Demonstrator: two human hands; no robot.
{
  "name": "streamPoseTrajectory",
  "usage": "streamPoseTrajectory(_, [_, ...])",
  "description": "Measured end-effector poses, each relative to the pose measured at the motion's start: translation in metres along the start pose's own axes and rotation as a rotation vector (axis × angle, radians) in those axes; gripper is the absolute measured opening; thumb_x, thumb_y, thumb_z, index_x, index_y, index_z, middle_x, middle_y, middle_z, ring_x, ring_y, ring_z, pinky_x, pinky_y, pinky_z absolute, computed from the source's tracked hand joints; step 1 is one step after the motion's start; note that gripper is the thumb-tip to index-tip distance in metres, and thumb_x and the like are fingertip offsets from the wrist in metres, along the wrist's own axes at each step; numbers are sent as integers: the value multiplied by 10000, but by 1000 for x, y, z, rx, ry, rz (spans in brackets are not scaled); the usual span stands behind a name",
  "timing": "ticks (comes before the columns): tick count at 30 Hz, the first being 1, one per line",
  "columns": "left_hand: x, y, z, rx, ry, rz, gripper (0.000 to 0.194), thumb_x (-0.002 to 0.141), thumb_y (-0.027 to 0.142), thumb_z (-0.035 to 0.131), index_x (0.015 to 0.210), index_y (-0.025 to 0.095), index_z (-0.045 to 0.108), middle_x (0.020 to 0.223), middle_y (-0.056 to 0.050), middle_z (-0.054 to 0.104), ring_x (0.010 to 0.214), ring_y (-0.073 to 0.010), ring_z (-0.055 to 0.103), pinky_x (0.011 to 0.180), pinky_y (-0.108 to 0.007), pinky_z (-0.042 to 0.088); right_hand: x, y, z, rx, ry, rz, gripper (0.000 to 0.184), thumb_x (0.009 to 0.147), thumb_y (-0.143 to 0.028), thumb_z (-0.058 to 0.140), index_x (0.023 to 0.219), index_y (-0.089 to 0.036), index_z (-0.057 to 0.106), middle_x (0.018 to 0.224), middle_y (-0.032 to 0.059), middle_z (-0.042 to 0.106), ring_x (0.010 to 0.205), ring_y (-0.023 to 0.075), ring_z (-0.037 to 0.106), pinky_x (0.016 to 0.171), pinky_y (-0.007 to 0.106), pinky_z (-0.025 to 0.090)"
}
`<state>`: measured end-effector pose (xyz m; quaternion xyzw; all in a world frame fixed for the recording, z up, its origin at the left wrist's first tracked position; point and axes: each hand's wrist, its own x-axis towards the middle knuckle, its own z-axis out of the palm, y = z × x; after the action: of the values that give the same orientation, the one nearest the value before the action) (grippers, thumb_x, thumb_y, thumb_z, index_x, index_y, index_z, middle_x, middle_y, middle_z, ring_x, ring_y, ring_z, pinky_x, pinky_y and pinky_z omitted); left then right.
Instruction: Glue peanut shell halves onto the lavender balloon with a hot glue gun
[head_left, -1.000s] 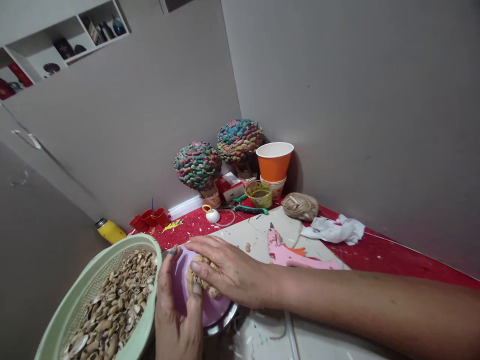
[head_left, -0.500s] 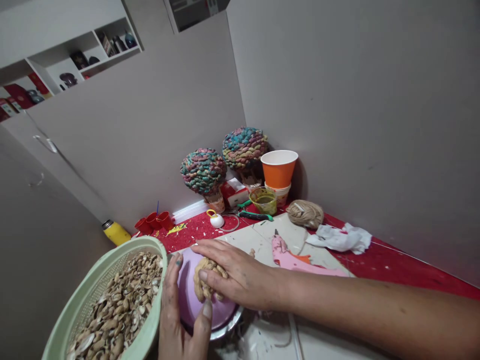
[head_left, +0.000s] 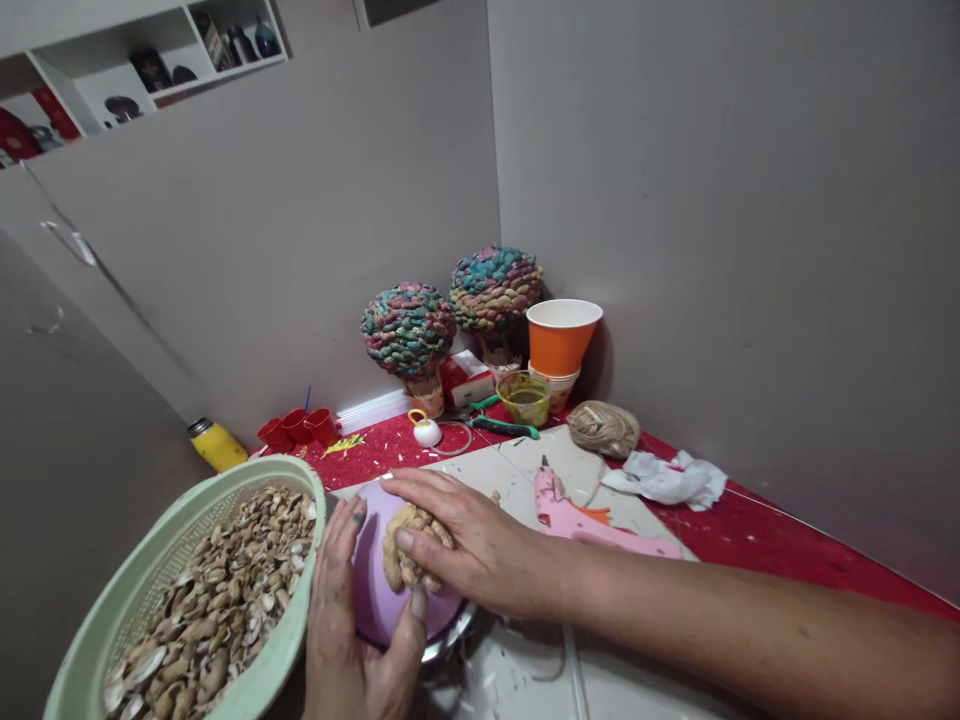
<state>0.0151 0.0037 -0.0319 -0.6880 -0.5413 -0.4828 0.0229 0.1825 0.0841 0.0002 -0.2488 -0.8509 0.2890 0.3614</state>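
Observation:
My left hand (head_left: 352,630) cups a purple ball (head_left: 375,590) from the left and below, thumb wrapped round its front. The ball rests on a metal rim (head_left: 450,640). A patch of tan peanut shells (head_left: 409,555) is stuck on the ball's top. My right hand (head_left: 465,540) lies across the ball, fingers pressed on the shell patch. A pale green basket (head_left: 150,580) heaped with peanut shells (head_left: 217,610) stands right beside my left hand.
A pink glue gun (head_left: 577,515) lies on cardboard just right of my right hand. Behind are a twine ball (head_left: 602,428), white cloth (head_left: 667,478), orange cup (head_left: 562,335), two multicoloured shell-covered balls (head_left: 409,328), red cups (head_left: 296,430), a yellow bottle (head_left: 217,445).
The hands stay on the ball; my left thumb has closed further round its front and my right fingers shifted slightly over the shells. The camera view has swung a little.

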Motion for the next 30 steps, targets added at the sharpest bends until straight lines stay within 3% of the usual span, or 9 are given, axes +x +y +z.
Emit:
streamPoseTrajectory(6, [-2, -1, 0, -13, -5, 4, 603, 882, 221, 580, 1444, 271, 370, 1448, -125, 471, 1345, -306, 435, 1130, -544, 312, -2, 3, 1, 14, 15, -19, 516, 970, -426, 425, 1364, -102, 503, 1401, 200, 512, 1324, 292, 443, 1088, 521, 370])
streamPoseTrajectory(12, [-2, -7, -3, 21, -69, 66, 669, 878, 203, 591, 1477, 269, 302, 1480, -140, 435, 1355, -311, 424, 1124, -549, 331, -2, 1, -3, 5, -20, -6, 528, 960, -407, 438, 1381, -92, 484, 1430, 203, 478, 1348, 283, 413, 1106, 521, 347])
streamPoseTrajectory(19, [-2, -2, 1, 3, -17, 23, 601, 880, 249, 587, 1440, 257, 372, 1475, -124, 456, 1363, -316, 408, 1127, -562, 313, -2, 1, -3, -1, -30, -2, 520, 908, -334, 498, 1377, -110, 487, 1420, 187, 487, 1333, 278, 429, 1101, 506, 358])
streamPoseTrajectory(25, [-3, -1, 3, -1, -3, 26, 587, 891, 206, 561, 1442, 271, 370, 1472, -112, 462, 1362, -298, 412, 1130, -551, 312, -2, 2, -2, 26, -22, -4, 517, 930, -388, 488, 1376, -125, 490, 1416, 183, 493, 1324, 280, 439, 1096, 522, 357])
streamPoseTrajectory(30, [-3, -2, 1, 8, -8, 26, 583, 894, 214, 549, 1445, 272, 365, 1476, -112, 456, 1365, -305, 408, 1126, -546, 315, -2, 1, -2, 15, -42, 11, 590, 921, -433, 519, 1379, -61, 487, 1414, 211, 485, 1325, 284, 436, 1103, 512, 356])
